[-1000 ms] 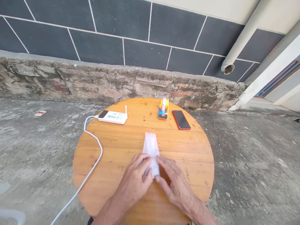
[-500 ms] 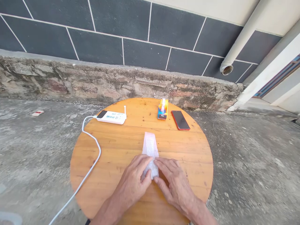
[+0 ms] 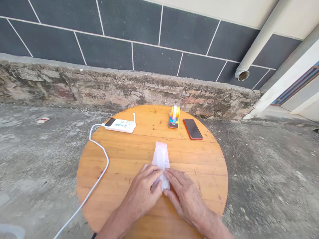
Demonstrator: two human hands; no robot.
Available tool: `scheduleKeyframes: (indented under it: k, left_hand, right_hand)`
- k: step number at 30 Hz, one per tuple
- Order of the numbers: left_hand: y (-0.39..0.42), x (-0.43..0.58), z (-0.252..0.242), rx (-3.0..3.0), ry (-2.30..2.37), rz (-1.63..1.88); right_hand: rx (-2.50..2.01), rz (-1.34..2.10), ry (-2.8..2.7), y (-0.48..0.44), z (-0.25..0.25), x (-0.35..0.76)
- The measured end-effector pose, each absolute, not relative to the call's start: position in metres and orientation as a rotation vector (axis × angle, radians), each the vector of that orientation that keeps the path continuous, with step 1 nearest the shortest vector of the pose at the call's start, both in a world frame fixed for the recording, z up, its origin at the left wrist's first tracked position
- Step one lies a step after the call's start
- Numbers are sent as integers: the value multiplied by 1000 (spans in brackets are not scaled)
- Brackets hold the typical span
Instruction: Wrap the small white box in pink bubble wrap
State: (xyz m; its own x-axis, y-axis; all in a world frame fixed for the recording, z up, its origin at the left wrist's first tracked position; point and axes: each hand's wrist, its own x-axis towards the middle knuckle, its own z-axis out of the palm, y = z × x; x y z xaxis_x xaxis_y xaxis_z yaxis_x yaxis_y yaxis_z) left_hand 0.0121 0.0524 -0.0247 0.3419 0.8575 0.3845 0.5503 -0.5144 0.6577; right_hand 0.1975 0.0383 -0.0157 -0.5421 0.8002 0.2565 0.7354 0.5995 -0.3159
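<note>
Left hand point(image 3: 141, 190) and right hand point(image 3: 187, 193) half-curled on pale wrap point(image 3: 161, 154), grip unclear, index fingertips point(image 3: 159, 172) closer together than a second ago

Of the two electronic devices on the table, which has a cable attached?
The white device on the left, with a white cable; the red-edged phone on the right shows none.

Dark wall point(image 3: 127, 20) and, perhaps, a window point(image 3: 297, 85)
</note>
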Motion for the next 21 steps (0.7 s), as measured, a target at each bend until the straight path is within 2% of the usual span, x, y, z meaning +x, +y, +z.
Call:
scheduleKeyframes:
  k: [21]
  left_hand:
    - [60, 13, -16, 2082, 1224, 899]
  right_hand:
    - [-1169, 167, -2410, 43, -14, 195]
